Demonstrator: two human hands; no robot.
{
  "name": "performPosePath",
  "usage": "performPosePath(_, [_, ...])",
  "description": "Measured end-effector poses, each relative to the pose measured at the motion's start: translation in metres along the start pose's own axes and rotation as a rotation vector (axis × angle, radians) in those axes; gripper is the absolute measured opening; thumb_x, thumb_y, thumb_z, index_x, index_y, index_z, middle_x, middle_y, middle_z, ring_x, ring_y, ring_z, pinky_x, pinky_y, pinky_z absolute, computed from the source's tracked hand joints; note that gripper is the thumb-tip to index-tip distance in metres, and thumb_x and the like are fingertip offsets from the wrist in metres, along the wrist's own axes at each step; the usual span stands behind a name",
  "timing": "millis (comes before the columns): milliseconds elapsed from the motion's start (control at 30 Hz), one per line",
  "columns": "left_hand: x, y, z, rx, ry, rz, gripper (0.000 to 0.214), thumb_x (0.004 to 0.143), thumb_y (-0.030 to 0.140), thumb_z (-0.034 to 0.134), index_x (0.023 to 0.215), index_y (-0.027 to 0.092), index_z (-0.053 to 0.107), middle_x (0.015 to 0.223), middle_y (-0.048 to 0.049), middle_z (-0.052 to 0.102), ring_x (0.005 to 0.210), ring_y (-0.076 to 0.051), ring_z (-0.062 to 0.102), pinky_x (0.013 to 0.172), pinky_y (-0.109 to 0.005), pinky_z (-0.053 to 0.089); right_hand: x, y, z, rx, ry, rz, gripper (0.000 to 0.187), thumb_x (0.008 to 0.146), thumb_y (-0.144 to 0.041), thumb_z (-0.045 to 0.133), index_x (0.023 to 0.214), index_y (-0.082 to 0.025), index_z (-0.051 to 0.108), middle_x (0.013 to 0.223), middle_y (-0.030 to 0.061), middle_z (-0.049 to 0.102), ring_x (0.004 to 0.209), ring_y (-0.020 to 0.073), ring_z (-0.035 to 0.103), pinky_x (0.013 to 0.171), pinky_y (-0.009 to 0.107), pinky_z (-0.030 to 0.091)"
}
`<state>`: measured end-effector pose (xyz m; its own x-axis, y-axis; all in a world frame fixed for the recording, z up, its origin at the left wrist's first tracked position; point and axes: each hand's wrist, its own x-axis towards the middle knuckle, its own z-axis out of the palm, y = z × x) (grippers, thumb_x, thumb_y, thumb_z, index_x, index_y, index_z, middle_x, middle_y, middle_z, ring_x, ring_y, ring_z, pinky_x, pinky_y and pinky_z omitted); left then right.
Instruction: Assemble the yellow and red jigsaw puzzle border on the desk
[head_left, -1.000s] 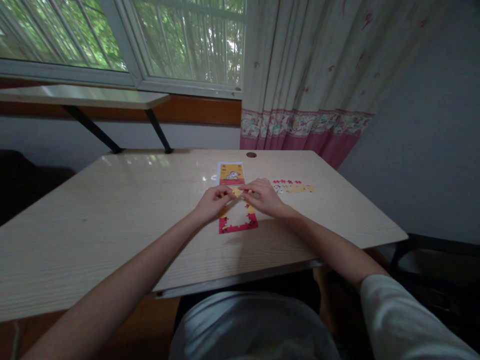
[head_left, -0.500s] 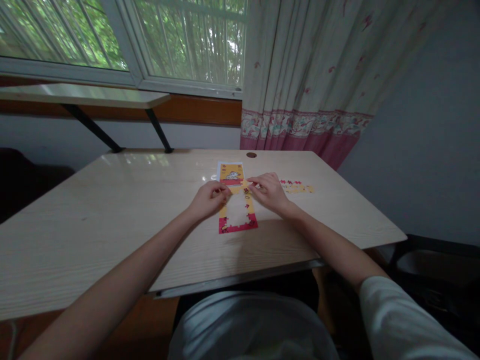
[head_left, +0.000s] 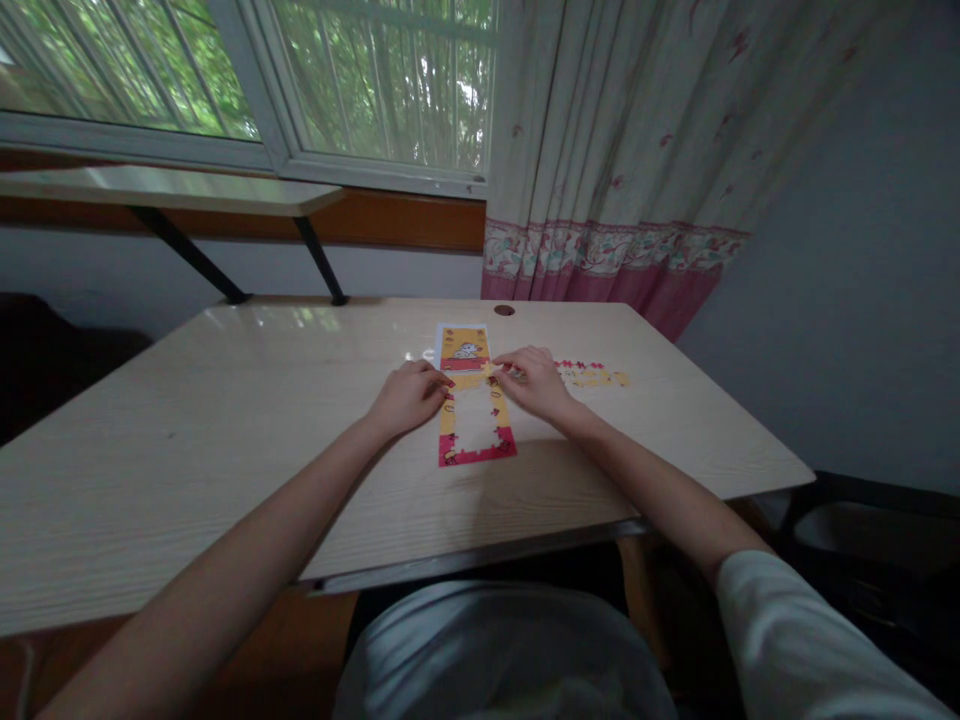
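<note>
A jigsaw puzzle border, yellow at the sides and red at the near end, lies on the desk around a pale middle. My left hand rests at its upper left side, fingers stretched out and tips touching the edge. Between the thumb and forefinger of my right hand is a small yellow puzzle piece, just over the border's upper right corner. Beyond the border lies a picture card showing a white cartoon animal on orange and red.
Loose red puzzle pieces and yellow puzzle pieces lie in rows right of my right hand. A raised shelf on dark struts stands at the back left. The desk has a round cable hole near its far edge.
My left hand has drawn slightly left and its fingers have unfolded onto the border's side. My right hand keeps the yellow piece, now slightly further left by the upper right corner.
</note>
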<state>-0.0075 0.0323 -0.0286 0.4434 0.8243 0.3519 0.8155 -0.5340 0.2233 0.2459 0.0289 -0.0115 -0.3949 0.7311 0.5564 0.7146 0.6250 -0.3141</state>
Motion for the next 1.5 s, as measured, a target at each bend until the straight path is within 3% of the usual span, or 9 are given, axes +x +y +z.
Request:
performPosePath(300, [0.000,0.002,0.000,0.025,0.001,-0.018,0.030,0.086,0.033,0.049,0.096,0.020,0.073,0.095,-0.0101,0.066,0.089,-0.026,0.059,0.082,-0.041,0.047,0.007,0.001,0.014,-0.056,-0.240,0.170,0.017,0.087,-0.029,0.063,0.096,-0.020,0.073,0.098,0.0056,0.072,0.096,0.0226,0.060,0.084,0.035,0.038])
performPosePath(700, [0.000,0.003,-0.001,0.012,-0.017,-0.022,0.030,0.086,0.032,0.049,0.097,0.018,0.072,0.096,-0.0114,0.066,0.089,-0.027,0.059,0.081,-0.041,0.047,0.007,0.000,0.016,-0.083,-0.260,0.165,0.020,0.087,-0.029,0.060,0.099,-0.020,0.073,0.101,0.0067,0.071,0.098,0.0237,0.060,0.085,0.036,0.040])
performPosePath(867, [0.000,0.002,0.000,0.019,-0.014,-0.019,0.029,0.086,0.032,0.049,0.097,0.019,0.072,0.095,-0.0105,0.066,0.089,-0.026,0.059,0.082,-0.040,0.047,0.006,0.001,0.018,-0.099,-0.247,0.110,0.022,0.089,-0.029,0.058,0.104,-0.021,0.072,0.104,0.0067,0.071,0.099,0.0225,0.059,0.084,0.034,0.039])
performPosePath(1033, [0.001,0.003,0.000,0.050,-0.041,-0.027,0.031,0.087,0.032,0.047,0.100,0.017,0.071,0.099,-0.0114,0.066,0.093,-0.027,0.059,0.084,-0.041,0.047,0.004,-0.001,0.019,-0.132,-0.305,0.010,0.025,0.093,-0.030,0.054,0.109,-0.022,0.072,0.108,0.0072,0.071,0.099,0.0211,0.057,0.086,0.034,0.036])
performPosePath(1500, [0.001,0.006,-0.003,0.061,-0.048,-0.047,0.031,0.087,0.031,0.048,0.100,0.018,0.073,0.099,-0.0111,0.067,0.092,-0.027,0.059,0.083,-0.041,0.047,0.006,-0.001,0.010,-0.231,-0.392,-0.099,0.034,0.099,-0.033,0.043,0.114,-0.020,0.070,0.113,0.0082,0.070,0.101,0.0238,0.052,0.082,0.035,0.032])
